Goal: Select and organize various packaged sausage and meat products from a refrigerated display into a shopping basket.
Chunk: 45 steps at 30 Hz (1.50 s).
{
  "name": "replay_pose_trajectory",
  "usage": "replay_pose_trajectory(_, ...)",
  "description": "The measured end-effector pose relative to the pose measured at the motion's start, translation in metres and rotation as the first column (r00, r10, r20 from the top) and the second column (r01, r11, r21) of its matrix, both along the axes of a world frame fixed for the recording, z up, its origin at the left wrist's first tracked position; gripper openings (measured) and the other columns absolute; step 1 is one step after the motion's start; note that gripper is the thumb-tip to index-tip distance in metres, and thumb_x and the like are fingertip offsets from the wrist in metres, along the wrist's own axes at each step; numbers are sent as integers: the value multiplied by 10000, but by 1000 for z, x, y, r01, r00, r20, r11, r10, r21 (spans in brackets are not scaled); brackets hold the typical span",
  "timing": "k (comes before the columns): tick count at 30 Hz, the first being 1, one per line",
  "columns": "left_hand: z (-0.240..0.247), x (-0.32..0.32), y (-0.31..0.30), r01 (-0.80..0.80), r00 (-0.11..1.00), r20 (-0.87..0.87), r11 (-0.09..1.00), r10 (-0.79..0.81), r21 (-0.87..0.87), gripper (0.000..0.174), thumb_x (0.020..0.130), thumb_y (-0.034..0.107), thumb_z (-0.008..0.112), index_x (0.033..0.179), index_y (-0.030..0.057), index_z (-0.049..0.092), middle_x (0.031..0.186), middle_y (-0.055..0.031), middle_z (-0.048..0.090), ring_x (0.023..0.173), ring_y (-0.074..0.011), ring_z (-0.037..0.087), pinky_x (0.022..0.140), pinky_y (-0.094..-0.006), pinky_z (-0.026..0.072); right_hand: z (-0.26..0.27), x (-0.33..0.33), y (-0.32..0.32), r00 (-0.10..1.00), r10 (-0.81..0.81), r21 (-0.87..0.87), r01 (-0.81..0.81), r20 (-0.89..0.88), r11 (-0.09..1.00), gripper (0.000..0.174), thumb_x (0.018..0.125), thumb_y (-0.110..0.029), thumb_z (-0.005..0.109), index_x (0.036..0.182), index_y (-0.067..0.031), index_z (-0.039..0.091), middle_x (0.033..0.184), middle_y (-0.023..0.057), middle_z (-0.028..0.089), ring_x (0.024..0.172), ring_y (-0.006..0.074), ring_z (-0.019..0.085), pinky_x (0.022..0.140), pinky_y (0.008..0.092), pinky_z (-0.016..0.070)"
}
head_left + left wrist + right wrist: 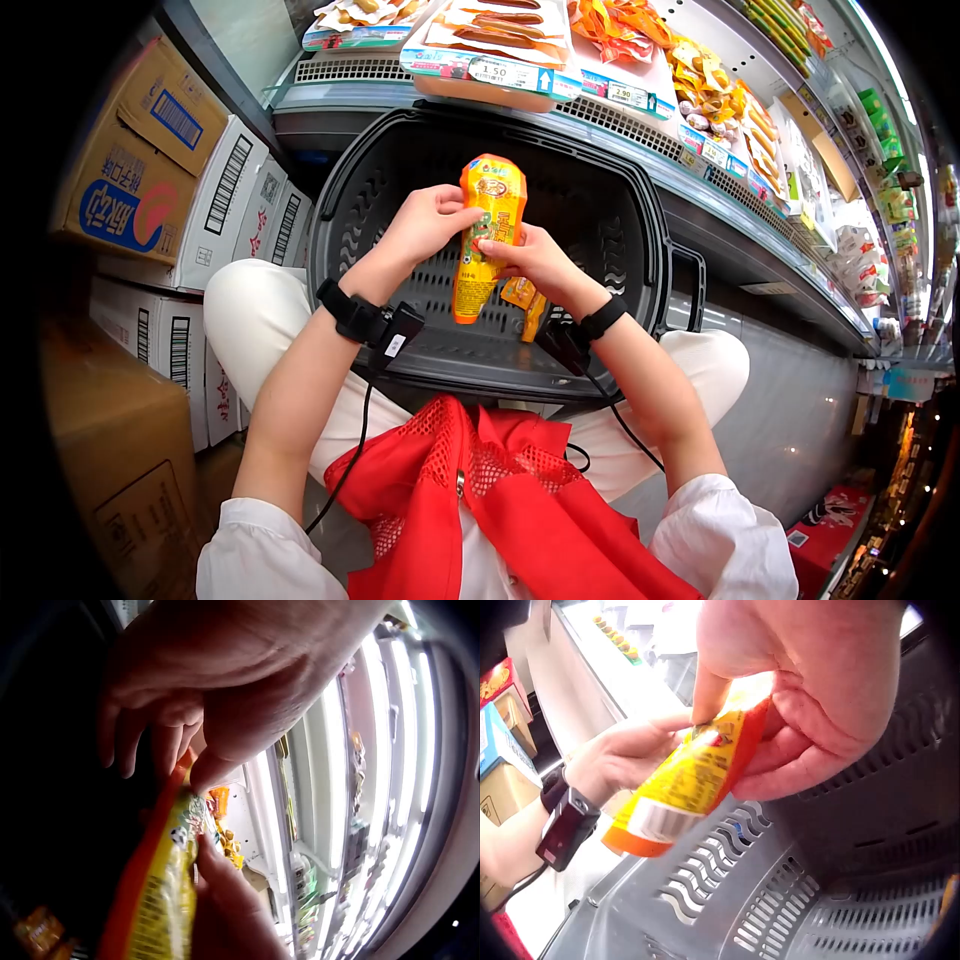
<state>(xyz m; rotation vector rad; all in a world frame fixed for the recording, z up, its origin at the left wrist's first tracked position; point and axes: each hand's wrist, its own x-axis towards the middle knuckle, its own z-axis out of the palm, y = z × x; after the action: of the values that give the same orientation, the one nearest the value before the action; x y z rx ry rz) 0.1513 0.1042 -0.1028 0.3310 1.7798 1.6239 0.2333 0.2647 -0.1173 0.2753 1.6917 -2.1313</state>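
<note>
Over the black basket (410, 362) both hands hold one long yellow snack packet (487, 225) with an orange border. My left hand (428, 222) pinches its left edge near the upper part, thumb on the printed front. On the opposite side, my right hand (540, 260) grips it lower down, its thumb also across the front. The left wrist view shows the packet (161, 885) edge-on between the thumbs. A barcode shows on the packet (682, 787) in the right wrist view. Small orange packets (520, 292) lie inside the basket, partly hidden behind the hands.
A refrigerated shelf with trays of sausages (500, 28) and wrapped snacks (700, 80) runs along the basket's far side. Cardboard cartons (140, 170) are stacked at the left. The basket stands between the person's bent legs, with its handle (688, 290) at the right.
</note>
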Motion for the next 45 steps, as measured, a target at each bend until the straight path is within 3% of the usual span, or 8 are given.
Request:
replay_pose_trajectory(7, 46, 8, -18, -206, 708, -705, 964, 30, -166, 417, 791, 121, 566, 1182, 33, 453, 1148, -130, 532, 1068, -257, 509, 884, -326, 396, -26, -11, 6, 972, 53, 296, -121, 228, 948, 241, 809, -195, 597, 968, -14, 577, 830, 57, 625, 697, 115, 613, 589, 230, 495)
replay_pose_trajectory(15, 76, -1, -35, -318, 445, -882, 948, 154, 5, 238, 764, 29, 540, 1001, 28, 562, 959, -104, 612, 910, -251, 582, 792, -297, 447, -119, -41, -32, 902, 23, 451, -238, 431, 860, 275, 741, -134, 619, 909, 80, 582, 802, 165, 627, 617, 254, 641, 496, 310, 535)
replay_pose_trajectory(21, 78, -12, -42, -370, 274, -957, 929, 96, -13, 209, 741, 45, 560, 948, 54, 580, 870, -78, 618, 815, -250, 582, 719, -326, 463, -162, -59, -83, 977, 130, 889, -209, 170, 407, 367, 700, -223, 640, 917, 65, 575, 835, 233, 605, 794, 340, 601, 702, 392, 492)
replay_pose_trajectory(25, 80, -17, -48, -408, 269, -959, 913, 87, -31, 210, 740, 46, 561, 949, 54, 579, 860, -73, 620, 804, -245, 585, 710, -325, 465, -274, -84, -113, 896, 328, 699, -29, -299, 715, 515, 732, -224, 619, 1072, 119, 439, 825, 266, 588, 808, 364, 587, 705, 414, 471)
replay_pose_trajectory(30, 85, -23, -56, -452, 260, -956, 892, 135, 3, 203, 741, 40, 558, 942, 60, 579, 849, -54, 622, 785, -233, 589, 682, -320, 468, 23, -72, -94, 811, 584, 303, -551, -23, 777, 311, 831, -206, 538, 1065, -1, 530, 859, 94, 625, 796, 163, 594, 655, 279, 491)
replay_pose_trajectory(35, 88, -28, -55, -473, 264, -953, 881, 151, 8, 202, 739, 32, 556, 938, 60, 578, 836, -56, 620, 772, -235, 588, 672, -325, 466, 200, -80, -27, 863, 470, 575, -293, -185, 764, 288, 872, -179, 489, 1074, 22, 524, 871, 78, 625, 852, 136, 588, 689, 240, 485)
replay_pose_trajectory(41, 80, -26, -41, -357, 198, -978, 934, 62, -13, 196, 726, 62, 571, 922, 60, 571, 775, -39, 584, 722, -196, 561, 637, -313, 432, 188, -240, 46, 814, 545, 974, -106, 201, -200, 573, 777, -265, 607, 1237, 1, 391, 1191, 179, 483, 1057, 280, 499, 864, 316, 412)
replay_pose_trajectory(45, 79, -26, -47, -355, 246, -968, 934, 47, -45, 177, 724, 47, 559, 901, 50, 574, 760, -61, 590, 708, -235, 561, 625, -336, 434, 154, -284, 56, 788, 434, 880, -274, 436, -387, 809, 647, -351, 687, 1265, 17, 316, 1232, 210, 432, 1113, 307, 453, 888, 342, 398)
